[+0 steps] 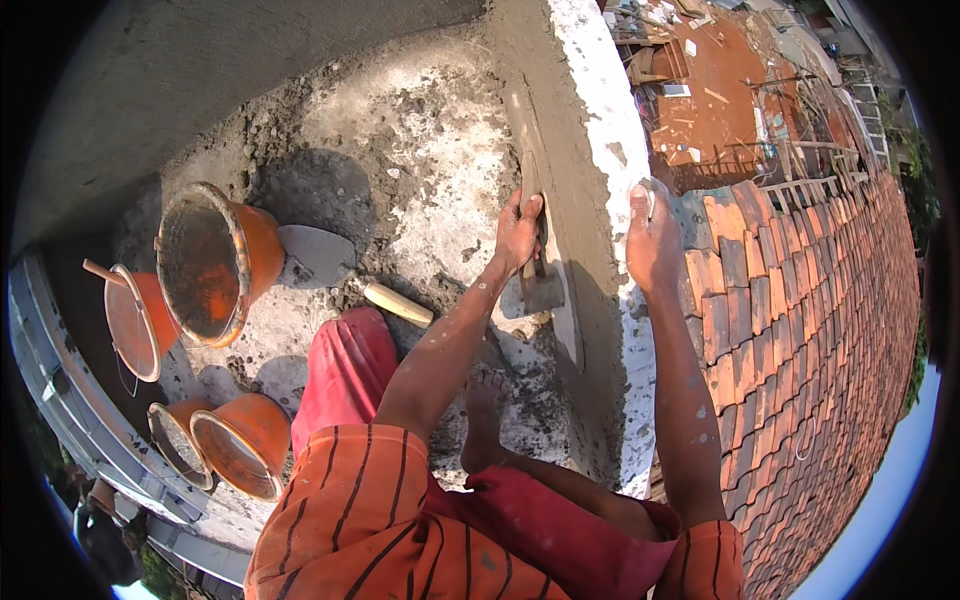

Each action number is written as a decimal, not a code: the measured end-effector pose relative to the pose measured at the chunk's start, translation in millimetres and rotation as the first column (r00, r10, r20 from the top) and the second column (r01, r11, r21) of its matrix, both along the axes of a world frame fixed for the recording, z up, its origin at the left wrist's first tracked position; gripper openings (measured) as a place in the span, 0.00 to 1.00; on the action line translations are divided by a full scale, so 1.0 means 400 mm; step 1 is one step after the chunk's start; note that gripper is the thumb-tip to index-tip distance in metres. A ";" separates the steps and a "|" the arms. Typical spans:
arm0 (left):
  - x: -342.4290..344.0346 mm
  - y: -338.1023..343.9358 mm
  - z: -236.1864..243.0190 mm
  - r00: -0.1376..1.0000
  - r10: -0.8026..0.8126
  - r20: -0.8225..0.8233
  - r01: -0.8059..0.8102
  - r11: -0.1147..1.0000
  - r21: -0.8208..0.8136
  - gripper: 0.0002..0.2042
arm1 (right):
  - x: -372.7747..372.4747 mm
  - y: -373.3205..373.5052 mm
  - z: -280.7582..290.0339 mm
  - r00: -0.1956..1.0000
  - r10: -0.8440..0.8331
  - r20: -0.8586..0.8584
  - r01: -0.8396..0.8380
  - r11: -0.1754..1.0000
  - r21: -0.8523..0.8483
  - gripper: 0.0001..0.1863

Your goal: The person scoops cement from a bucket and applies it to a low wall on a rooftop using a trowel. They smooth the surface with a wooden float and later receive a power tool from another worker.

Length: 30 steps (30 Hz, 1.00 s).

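Observation:
My left hand [517, 232] is wrapped round the grip of a long, narrow plastering float [566, 320]. The float lies along a strip of wet grey mortar [590, 250] on the inner side of a low wall. My right hand [652, 245] is closed at the wall's white-splashed top edge [612, 110]; a small pale thing shows at its fingertips, too little of it to name. A pointed trowel [318, 255] with a wooden handle [398, 303] lies on the mortar-spattered floor, left of my left forearm.
At the left stand orange buckets: a large mortar-crusted one [262, 250], a smaller one [150, 320] and two tipped ones [255, 430]. My bare foot [487, 410] is on the floor near the wall. Beyond the wall, a tiled roof [800, 340] slopes away beside a littered red-earth yard [720, 90].

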State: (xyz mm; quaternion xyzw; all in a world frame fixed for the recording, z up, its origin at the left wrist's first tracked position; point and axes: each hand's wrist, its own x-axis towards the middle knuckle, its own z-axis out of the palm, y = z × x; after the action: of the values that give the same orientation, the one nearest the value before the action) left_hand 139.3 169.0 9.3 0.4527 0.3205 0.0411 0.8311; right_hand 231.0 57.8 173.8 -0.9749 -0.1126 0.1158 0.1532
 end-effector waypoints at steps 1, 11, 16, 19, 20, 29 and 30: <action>0.026 0.036 -0.012 1.000 -0.001 -0.003 0.001 1.000 0.029 0.23 | -0.005 0.005 0.000 0.999 0.010 0.030 -0.011 1.000 0.019 0.30; -0.197 -0.240 0.042 1.000 -0.026 -0.013 0.024 0.992 -0.123 0.29 | -0.002 -0.016 0.009 0.999 -0.044 -0.005 0.044 0.999 0.009 0.32; -0.030 -0.034 0.031 0.997 -0.059 -0.051 0.057 0.997 -0.051 0.28 | -0.001 -0.006 0.010 1.000 -0.016 -0.020 0.016 1.000 -0.007 0.32; 0.051 0.051 0.038 1.000 0.017 0.002 -0.017 1.000 -0.022 0.28 | -0.005 0.007 0.027 0.999 0.005 -0.035 -0.004 1.000 0.017 0.31; 0.039 0.038 0.035 1.000 0.024 0.000 -0.024 0.999 -0.033 0.28 | -0.006 0.001 0.020 0.999 0.013 -0.031 -0.012 0.999 0.030 0.30; -0.245 -0.309 0.135 0.993 0.008 0.118 -0.024 0.991 0.134 0.28 | 0.005 -0.020 0.019 0.999 0.028 0.025 -0.030 0.995 0.095 0.28; -0.223 -0.279 0.141 0.986 0.011 0.164 -0.036 0.988 0.148 0.27 | 0.002 -0.016 0.011 1.000 0.029 0.010 -0.030 0.996 0.088 0.28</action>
State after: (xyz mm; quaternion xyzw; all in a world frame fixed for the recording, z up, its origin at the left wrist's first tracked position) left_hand 50.3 57.2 65.7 0.5055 0.2529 0.1118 0.8173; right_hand 231.8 51.2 178.1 -0.9660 -0.1326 0.1086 0.1938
